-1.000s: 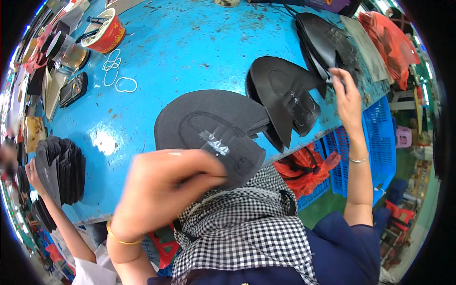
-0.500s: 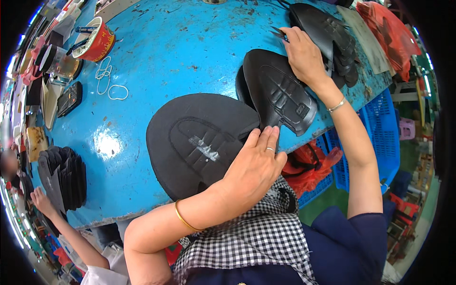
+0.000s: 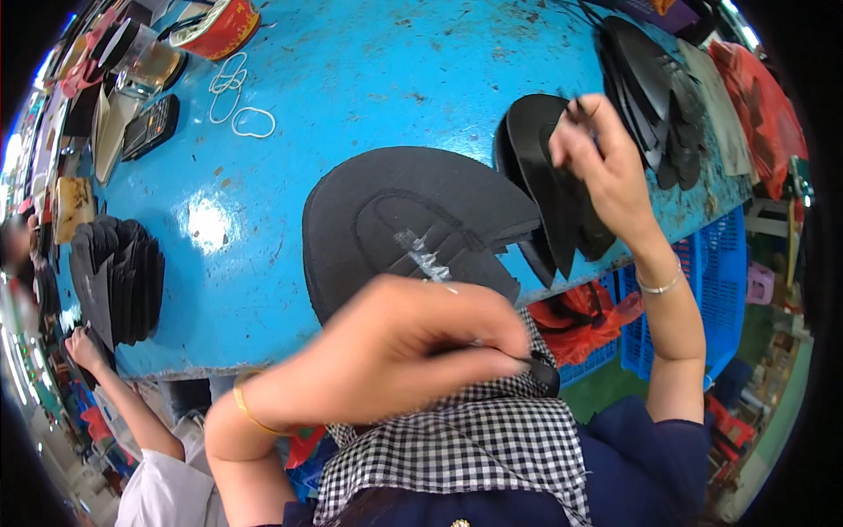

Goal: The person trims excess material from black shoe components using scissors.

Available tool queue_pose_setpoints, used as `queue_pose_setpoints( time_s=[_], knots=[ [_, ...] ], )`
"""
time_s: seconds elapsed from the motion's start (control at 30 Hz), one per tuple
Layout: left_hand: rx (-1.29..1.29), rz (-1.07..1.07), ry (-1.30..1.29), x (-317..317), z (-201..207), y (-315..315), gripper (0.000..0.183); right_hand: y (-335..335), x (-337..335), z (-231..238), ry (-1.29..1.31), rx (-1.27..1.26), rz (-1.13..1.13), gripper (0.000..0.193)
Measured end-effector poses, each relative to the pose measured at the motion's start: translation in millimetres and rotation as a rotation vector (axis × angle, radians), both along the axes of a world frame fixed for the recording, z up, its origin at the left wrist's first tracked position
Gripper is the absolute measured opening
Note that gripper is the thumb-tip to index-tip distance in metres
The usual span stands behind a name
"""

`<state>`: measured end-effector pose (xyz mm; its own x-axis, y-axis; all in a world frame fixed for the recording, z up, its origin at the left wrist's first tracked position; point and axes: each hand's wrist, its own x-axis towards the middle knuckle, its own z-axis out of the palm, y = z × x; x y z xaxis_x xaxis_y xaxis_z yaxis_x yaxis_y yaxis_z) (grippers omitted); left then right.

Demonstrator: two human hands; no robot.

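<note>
Fingers of the right hand (image 3: 606,167) pinch a flat black rubber sole piece (image 3: 549,184) from the stack — long axis running away across the blue table (image 3: 395,79). Left hand (image 3: 395,351) is nearer, curled over the large black fan-shaped sheet (image 3: 395,220); its grip I cannot tell.

— What's at the far left of the blue table (image 3: 369,79)?
— A red tin (image 3: 218,28), white loops (image 3: 241,97), a calculator (image 3: 149,127).
— Near left?
— A fanned black stack (image 3: 118,277), a co-worker's hand (image 3: 83,347) beside it.
— Right?
— A blue crate (image 3: 702,290).
</note>
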<state>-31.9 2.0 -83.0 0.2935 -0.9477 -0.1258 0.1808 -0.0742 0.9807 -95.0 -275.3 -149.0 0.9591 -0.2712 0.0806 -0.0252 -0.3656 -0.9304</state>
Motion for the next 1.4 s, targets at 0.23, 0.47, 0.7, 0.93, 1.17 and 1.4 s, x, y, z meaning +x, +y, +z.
queue_pose_setpoints(
  time_s=[0.23, 0.47, 0.7, 0.93, 1.17, 1.4],
  knots=[
    [0.376, 0.109, -0.311, 55.8, 14.1, 18.0, 0.006, 17.4, 2.4, -10.2, 0.168, 0.138, 0.076, 0.007],
    [0.394, -0.167, -0.766, 67.5, -17.9, -1.7, 0.013, 21.2, -1.4, 14.1, 0.185, 0.189, 0.065, 0.013],
    [0.364, -0.225, -0.902, 72.8, -21.1, -11.4, 0.011, 29.2, 8.6, 29.6, -0.054, -0.29, 0.646, 0.009],
    [0.268, -0.059, -1.12, 68.1, -29.9, -4.9, 0.016, 44.0, 20.4, 29.6, -0.149, -0.697, 0.815, 0.021],
    [0.369, -0.096, -0.93, 80.7, -24.3, 9.9, 0.018, 45.7, 28.2, 27.8, -0.146, -0.642, 0.838, 0.019],
    [0.277, -0.038, -1.011, 77.3, -31.3, 11.3, 0.012, 62.7, 32.9, 28.4, -0.213, -0.821, 0.679, 0.02]
  ],
)
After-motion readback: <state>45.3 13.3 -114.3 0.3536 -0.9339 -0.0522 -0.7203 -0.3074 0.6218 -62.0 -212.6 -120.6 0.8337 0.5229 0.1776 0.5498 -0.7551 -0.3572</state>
